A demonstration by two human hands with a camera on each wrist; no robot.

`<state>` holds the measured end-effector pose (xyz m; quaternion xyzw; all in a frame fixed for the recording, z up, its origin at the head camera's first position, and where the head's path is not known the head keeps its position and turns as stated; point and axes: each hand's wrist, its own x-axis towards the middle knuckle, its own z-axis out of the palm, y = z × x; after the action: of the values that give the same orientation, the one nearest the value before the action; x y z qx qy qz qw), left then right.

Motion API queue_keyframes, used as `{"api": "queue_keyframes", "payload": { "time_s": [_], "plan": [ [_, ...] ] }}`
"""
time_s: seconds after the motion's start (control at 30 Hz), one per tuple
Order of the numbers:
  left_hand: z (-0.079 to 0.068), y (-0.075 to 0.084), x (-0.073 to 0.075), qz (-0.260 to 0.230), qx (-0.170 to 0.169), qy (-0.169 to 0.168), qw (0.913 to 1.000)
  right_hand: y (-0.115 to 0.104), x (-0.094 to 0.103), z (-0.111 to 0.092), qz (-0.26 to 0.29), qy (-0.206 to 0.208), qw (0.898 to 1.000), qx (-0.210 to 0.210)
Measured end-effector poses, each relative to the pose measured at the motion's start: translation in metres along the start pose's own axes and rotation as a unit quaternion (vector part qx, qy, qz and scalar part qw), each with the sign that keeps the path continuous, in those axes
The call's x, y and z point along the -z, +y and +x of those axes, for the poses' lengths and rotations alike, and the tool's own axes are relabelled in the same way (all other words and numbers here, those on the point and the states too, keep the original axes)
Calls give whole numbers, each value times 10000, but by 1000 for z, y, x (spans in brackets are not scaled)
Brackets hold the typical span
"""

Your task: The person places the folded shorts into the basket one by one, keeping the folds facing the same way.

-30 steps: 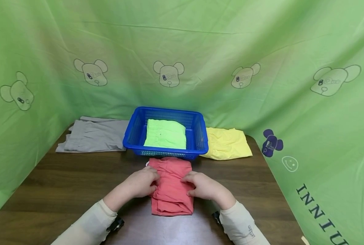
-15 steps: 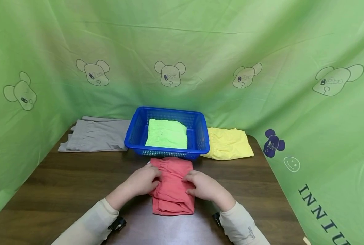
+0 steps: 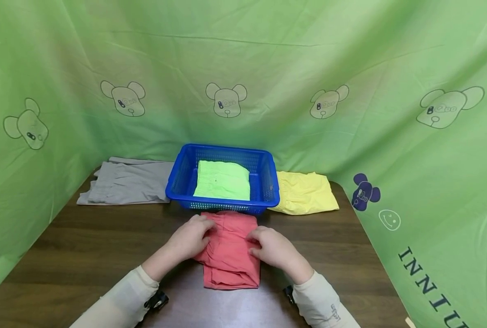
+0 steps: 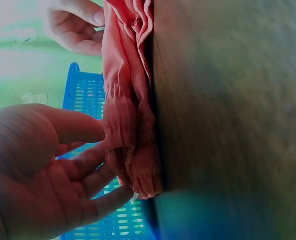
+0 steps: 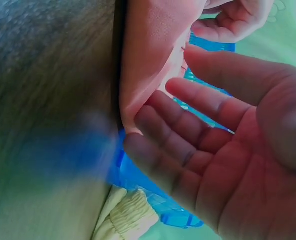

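Folded coral-red shorts (image 3: 232, 255) lie on the table in front of the basket, their elastic waist gathered in the left wrist view. My left hand (image 3: 189, 238) touches their left edge, thumb and fingers apart and loosely bent. At the right edge, my right hand (image 3: 273, 247) rests its fingertips on the cloth; in the right wrist view its fingers (image 5: 170, 135) reach along the fabric's side without curling round it. Behind the shorts stands a blue plastic basket (image 3: 174, 182), holding a folded neon-green garment (image 3: 223, 180).
A grey folded garment (image 3: 129, 182) lies left of the basket, and a yellow one (image 3: 306, 193) with a gathered waist lies right of it. Green printed curtain (image 3: 268, 54) surrounds the wooden table (image 3: 329, 255) at the back and sides.
Both hands have shifted slightly, the left up and a little outward, the right slightly up. The shorts' left edge now bulges a bit further left. Basket and other garments stay put.
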<state>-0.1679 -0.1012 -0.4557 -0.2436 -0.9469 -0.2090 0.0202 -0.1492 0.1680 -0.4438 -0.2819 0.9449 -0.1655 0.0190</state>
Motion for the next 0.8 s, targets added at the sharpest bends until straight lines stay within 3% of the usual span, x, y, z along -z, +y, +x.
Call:
{"api": "queue_keyframes", "payload": {
  "time_s": [0.2, 0.33, 0.43, 0.8],
  "plan": [
    [-1, -6, 4, -191, 658, 263, 9973, 0, 3, 0, 180, 191, 9979, -585],
    [-2, -7, 6, -373, 1268, 124, 9911, 0, 5, 1, 144, 226, 9951, -949],
    [-1, -7, 7, -398, 1544, -38, 9872, 1, 5, 1, 189, 190, 9921, -1227],
    [-3, -13, 7, -400, 1909, -297, 9804, 2, 6, -1, 203, 46, 9801, -1974]
  ]
}}
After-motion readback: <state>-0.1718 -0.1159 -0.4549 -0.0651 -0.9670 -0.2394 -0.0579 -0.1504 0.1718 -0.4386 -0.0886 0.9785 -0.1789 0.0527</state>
